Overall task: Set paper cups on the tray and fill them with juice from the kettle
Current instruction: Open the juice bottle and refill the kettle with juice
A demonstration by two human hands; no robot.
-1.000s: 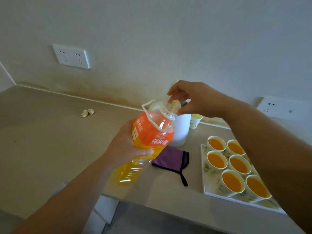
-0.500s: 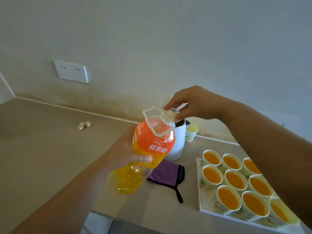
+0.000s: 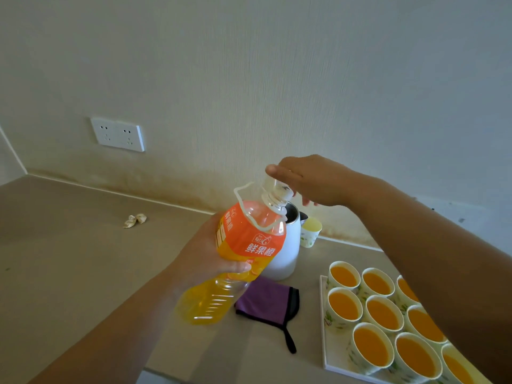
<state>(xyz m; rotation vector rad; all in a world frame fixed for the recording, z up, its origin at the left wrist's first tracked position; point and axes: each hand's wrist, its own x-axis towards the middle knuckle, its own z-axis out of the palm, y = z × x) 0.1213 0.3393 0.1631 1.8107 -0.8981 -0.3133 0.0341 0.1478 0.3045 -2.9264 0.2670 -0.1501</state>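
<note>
My left hand (image 3: 206, 253) grips an orange-labelled juice bottle (image 3: 249, 245), tilted with its neck up and to the right. My right hand (image 3: 310, 181) rests on the bottle's white cap (image 3: 277, 189), fingers wrapped around it. Behind the bottle stands the white kettle (image 3: 288, 245), its top open and partly hidden. A white tray (image 3: 325, 345) at the lower right carries several paper cups (image 3: 343, 277) filled with orange juice. My right forearm covers the tray's far right part.
One more paper cup (image 3: 311, 231) stands by the wall behind the kettle. A purple cloth (image 3: 268, 300) lies on the beige counter in front of the kettle. A crumpled scrap (image 3: 134, 219) sits at the left. A wall socket (image 3: 117, 133) is above it.
The view has tilted down and closer. My right hand has turned on the cap, its fingers now flatter over the top. The bottle stays held in my left hand.
</note>
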